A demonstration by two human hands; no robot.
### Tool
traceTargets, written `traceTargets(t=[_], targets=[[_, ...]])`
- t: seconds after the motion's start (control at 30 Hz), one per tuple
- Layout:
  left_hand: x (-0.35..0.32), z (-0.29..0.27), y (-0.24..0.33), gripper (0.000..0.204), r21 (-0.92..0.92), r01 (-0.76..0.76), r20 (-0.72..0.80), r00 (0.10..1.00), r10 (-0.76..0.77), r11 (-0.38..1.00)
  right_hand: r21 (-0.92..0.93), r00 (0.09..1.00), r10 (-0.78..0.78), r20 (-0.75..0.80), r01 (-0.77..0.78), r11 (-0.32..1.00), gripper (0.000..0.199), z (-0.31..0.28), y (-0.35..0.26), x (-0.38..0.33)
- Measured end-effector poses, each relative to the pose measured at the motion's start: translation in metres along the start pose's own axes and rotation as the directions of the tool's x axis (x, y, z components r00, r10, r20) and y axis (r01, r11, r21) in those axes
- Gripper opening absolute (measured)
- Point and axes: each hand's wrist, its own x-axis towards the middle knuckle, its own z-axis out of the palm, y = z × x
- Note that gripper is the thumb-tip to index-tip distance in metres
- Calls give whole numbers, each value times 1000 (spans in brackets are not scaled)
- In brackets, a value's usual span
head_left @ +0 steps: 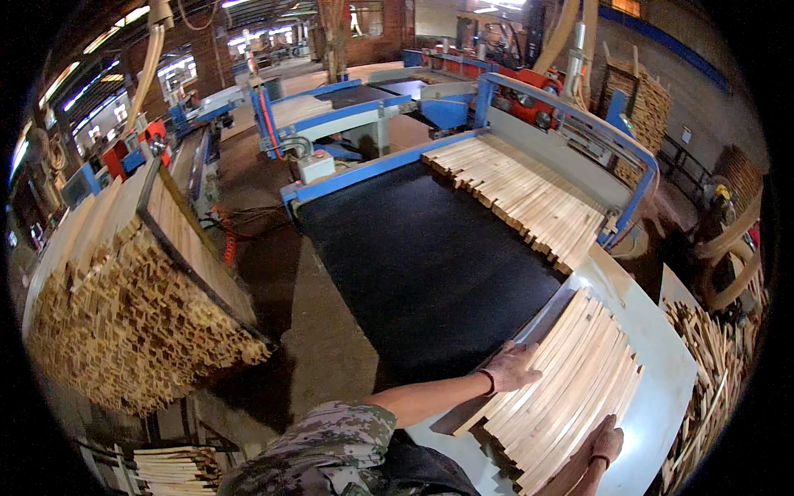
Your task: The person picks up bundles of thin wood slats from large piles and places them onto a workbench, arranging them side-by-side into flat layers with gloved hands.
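Sticks (566,376) in a batch are flanked by the left hand (511,369) and right hand (608,441), set apart at opposite sides, on the table (657,343) right of the black belt (413,256). One row (521,198) is already laid on the belt; this batch seems not yet transferred. Grip tightness cannot be told, fingertips being partly hidden.

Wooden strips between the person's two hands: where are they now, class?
In the head view, the wooden strips are at lower right, over the pale tabletop, right of the black belt.
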Motion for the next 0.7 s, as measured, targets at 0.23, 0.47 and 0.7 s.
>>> traceTargets(t=[0.23, 0.47, 0.7], targets=[[-10, 13, 2, 98, -15, 19, -34, 999, -20, 1000, -84, 993, -52, 109, 62, 995, 74, 8, 17, 3], [0, 22, -11, 99, -73, -5, -56, 998, 1, 997, 10, 989, -110, 97, 110, 994, 91, 22, 46, 5], [-5, 11, 1, 97, -72, -18, -75, 997, 12, 997, 475, 996, -87, 21, 67, 877, 76, 36, 38, 27]])
